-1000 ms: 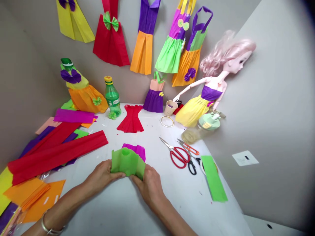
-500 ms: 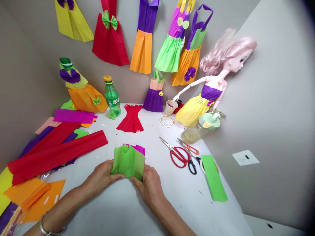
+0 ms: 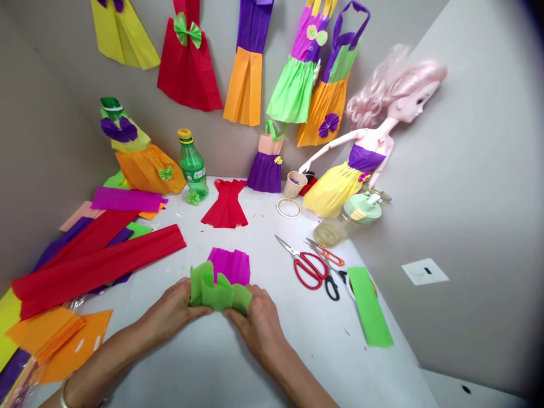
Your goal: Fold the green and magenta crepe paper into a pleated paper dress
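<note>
Both my hands pinch a pleated piece of light green crepe paper [image 3: 217,291] low over the white table [image 3: 199,362]. My left hand [image 3: 174,310] grips its left end with thumb on top. My right hand [image 3: 258,324] grips the right end. The paper is bunched into folds between them. Just behind it lies a magenta crepe paper piece [image 3: 230,265], flat on the table.
Red-handled scissors [image 3: 306,266], small orange snips [image 3: 328,256] and a green paper strip [image 3: 369,306] lie to the right. Red paper strips [image 3: 97,264] and orange sheets [image 3: 55,339] lie left. A red paper dress [image 3: 225,205], green bottle [image 3: 192,168], tape ring [image 3: 289,208], cup [image 3: 294,185] and doll [image 3: 365,153] stand behind.
The green paper, standing tall a second ago, has been pressed lower and bunched into folds, uncovering the magenta piece behind it. My hands stayed in place.
</note>
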The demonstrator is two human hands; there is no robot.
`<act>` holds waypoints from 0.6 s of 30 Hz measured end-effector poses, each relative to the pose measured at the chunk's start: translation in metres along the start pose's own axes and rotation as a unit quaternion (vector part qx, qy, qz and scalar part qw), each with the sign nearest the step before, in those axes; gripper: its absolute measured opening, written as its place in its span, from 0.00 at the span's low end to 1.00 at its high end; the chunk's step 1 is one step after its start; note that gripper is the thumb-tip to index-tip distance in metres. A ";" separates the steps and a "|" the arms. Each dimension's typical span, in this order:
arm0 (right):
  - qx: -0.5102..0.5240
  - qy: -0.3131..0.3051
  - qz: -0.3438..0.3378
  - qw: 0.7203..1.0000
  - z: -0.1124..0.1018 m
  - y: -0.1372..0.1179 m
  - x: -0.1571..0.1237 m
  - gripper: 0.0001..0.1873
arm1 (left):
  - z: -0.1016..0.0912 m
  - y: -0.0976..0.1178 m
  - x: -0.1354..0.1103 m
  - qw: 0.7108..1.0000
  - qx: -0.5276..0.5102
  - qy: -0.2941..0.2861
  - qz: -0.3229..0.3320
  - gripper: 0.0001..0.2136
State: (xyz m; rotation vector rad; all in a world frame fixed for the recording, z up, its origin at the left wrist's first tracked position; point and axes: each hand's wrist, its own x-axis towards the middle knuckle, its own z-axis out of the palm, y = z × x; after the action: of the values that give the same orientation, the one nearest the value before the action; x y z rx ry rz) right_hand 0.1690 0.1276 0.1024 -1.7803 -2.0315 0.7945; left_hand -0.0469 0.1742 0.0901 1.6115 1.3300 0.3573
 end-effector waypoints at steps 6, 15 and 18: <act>-0.030 -0.012 0.002 0.999 -0.003 -0.005 0.002 0.04 | -0.005 0.000 -0.001 1.000 0.004 -0.003 0.006 0.13; -0.050 -0.018 0.007 0.999 0.000 -0.004 0.003 0.03 | -0.010 0.000 -0.003 1.000 0.003 -0.004 -0.008 0.14; -0.049 -0.013 0.005 0.999 0.000 -0.004 0.003 0.04 | -0.011 0.000 -0.004 1.000 0.002 -0.015 -0.015 0.14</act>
State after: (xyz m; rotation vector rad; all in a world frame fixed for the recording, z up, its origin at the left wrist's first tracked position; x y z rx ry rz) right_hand 0.1648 0.1305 0.1041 -1.8420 -2.1139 0.7348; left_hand -0.0562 0.1763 0.0966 1.5926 1.3308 0.3118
